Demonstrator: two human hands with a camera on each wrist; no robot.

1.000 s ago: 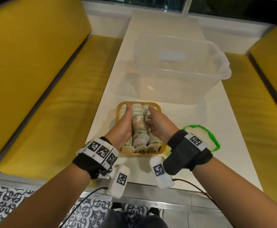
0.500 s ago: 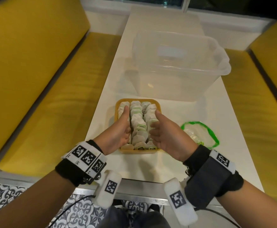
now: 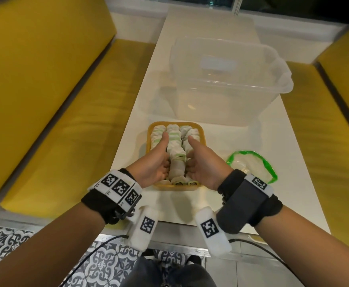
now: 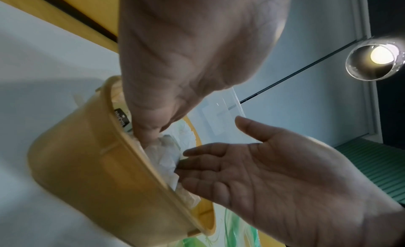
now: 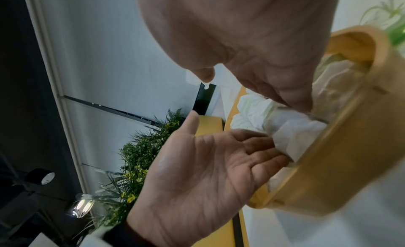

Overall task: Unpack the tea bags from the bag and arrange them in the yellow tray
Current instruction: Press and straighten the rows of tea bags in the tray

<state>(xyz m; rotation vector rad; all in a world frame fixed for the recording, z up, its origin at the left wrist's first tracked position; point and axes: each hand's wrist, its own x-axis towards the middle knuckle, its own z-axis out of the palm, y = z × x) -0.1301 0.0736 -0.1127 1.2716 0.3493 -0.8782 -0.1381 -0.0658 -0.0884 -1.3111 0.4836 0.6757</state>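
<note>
Flanking the middle row of tea bags (image 3: 176,151), our left hand (image 3: 154,162) and right hand (image 3: 203,165) stand on edge inside the yellow tray (image 3: 176,186), palms facing each other, thumbs pointing toward twelve o'clock. The fingers are nearly straight and press against the paper sides of that row; neither hand grasps anything. From the wrist views, the fingertips (image 4: 149,129) dip down among the white bags just behind the tray's near rim. The tray sits at the near end of the white table (image 3: 215,191), directly ahead of us, and looks full, with three rows of tea bags running toward twelve o'clock. At three o'clock from the tray lies the clear bag (image 3: 252,166) with its green rim, flat and apparently emptied, though its inside is hard to read. We judge the unpacking done and only the straightening of rows left. At twelve o'clock, just beyond the tray, stands a large clear plastic tub (image 3: 231,83), close but not obstructing the hands. Yellow benches (image 3: 66,121) line both sides of the table.
</note>
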